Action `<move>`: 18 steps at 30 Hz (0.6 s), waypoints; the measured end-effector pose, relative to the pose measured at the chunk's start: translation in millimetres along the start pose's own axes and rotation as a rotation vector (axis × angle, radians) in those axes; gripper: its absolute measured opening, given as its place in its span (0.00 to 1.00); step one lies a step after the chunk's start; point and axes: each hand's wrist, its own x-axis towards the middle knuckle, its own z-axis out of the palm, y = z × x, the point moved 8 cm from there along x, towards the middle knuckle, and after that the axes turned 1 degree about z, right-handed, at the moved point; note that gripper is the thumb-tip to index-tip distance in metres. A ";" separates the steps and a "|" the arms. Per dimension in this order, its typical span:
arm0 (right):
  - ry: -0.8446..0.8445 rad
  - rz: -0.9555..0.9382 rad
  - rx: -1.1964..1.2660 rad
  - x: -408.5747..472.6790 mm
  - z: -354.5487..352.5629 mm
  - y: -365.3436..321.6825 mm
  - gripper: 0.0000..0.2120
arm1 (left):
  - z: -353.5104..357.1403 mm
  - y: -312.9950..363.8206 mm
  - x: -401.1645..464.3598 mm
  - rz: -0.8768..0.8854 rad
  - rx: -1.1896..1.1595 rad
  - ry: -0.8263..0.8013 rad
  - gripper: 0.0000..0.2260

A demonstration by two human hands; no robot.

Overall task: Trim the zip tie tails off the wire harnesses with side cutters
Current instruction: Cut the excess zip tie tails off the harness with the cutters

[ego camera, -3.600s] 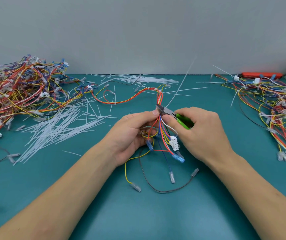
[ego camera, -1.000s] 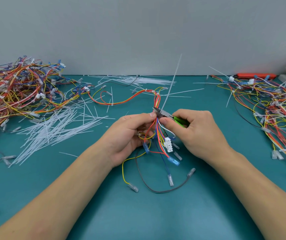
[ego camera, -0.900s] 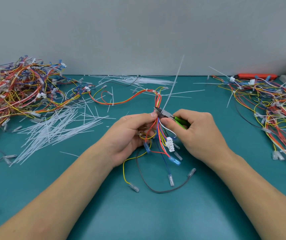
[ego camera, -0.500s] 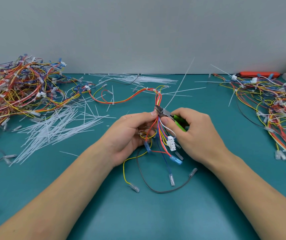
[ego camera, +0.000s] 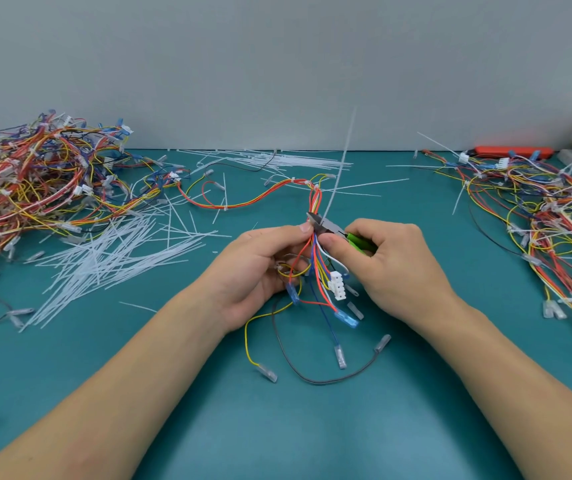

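Observation:
My left hand [ego camera: 260, 268] grips a wire harness [ego camera: 315, 268] of red, yellow, blue and white wires at the table's middle. My right hand [ego camera: 388, 265] holds green-handled side cutters [ego camera: 343, 233]. Their metal jaws sit at the bundle just above my left fingertips, at the base of a long white zip tie tail [ego camera: 341, 161] that stands up and tilts right. A white connector [ego camera: 337, 285] and blue terminals hang below the hands.
A big heap of harnesses [ego camera: 35, 181] lies at the left, another heap [ego camera: 547, 216] at the right. Cut white tie tails [ego camera: 111, 261] are strewn left of my hands and along the back edge [ego camera: 277, 161]. An orange tool [ego camera: 513, 151] lies back right.
The zip tie tail has swung back and forth and now stands steeper than half a second ago. Both hands and the cutters stay at the same spot on the bundle.

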 end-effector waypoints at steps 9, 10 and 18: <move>0.014 0.003 0.001 -1.5 5.6 1.3 0.25 | 1.5 1.8 -0.6 0.001 -0.012 0.010 0.08; 0.015 0.002 0.000 -1.4 5.7 1.4 0.25 | 1.2 1.7 -0.6 0.001 -0.007 0.009 0.08; 0.013 -0.010 0.001 -0.7 4.9 1.2 0.25 | 0.4 0.5 0.1 -0.008 0.003 0.004 0.07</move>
